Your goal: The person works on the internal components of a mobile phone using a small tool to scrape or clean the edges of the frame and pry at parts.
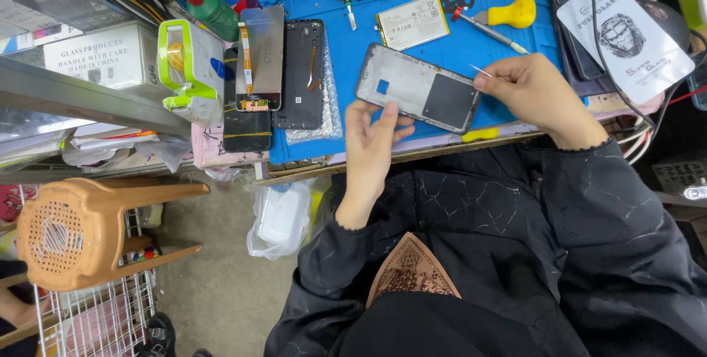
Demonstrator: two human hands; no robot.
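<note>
A grey phone middle frame (412,86) with a dark patch at its right end lies tilted over the blue work mat (471,48). My left hand (372,147) holds its lower edge, thumb on the frame. My right hand (534,92) pinches thin metal tweezers (482,71), whose tip points at the frame's upper right corner. A flat phone battery (412,22) lies on the mat just behind the frame.
Left on the mat lie a black phone back cover (303,70) and a screen panel (261,55). A yellow-handled screwdriver (504,17), a green bottle (210,5), a white-green tool (188,70) and screen protector packs (626,33) surround. An orange plastic stool (70,232) stands below left.
</note>
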